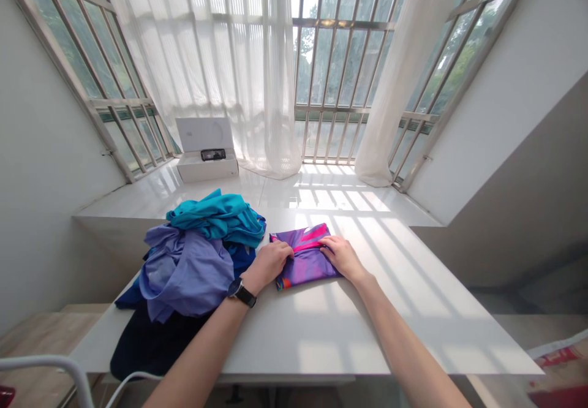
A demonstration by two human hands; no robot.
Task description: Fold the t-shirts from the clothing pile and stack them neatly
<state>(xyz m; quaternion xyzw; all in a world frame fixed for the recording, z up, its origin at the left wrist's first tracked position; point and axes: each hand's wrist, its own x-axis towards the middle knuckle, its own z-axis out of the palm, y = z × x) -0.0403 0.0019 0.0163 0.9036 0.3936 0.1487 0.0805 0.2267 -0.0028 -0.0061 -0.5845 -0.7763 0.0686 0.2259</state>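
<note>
folded flat on the white table (312, 343): cloth (312, 266), purple with a bright pink band and an orange patch at the near left corner; located between both hands, just right of a loose pile (195, 255), lying slightly askew. at the left end, left hand (273, 261), palm down, fingers bent and touching the upper face; pinching or merely pressing, impossible to tell. at the right end, right hand (343, 257), fingers bent and touching near the pink band; likewise impossible to tell pinch from press. at the left wrist, dark watch (241, 292) with black strap.

within the pile: crumpled teal fabric (220, 215) on top toward the back, lavender fabric (186, 273) in front, blue fabric (243, 261) partly exposed beneath, black fabric (151, 347) lowest, reaching the near table edge.

beyond the table, on the sill (271, 195): white box (209, 171), lid raised, black device (213, 154) at the opening. behind, sheer curtain (206, 59) on the left, gathered curtain (402, 83) on the right, metal bars (342, 25) exposed between. across the table's right side, slanting bands of sunlight and shadow. at lower left, curved white tube (46, 362).
</note>
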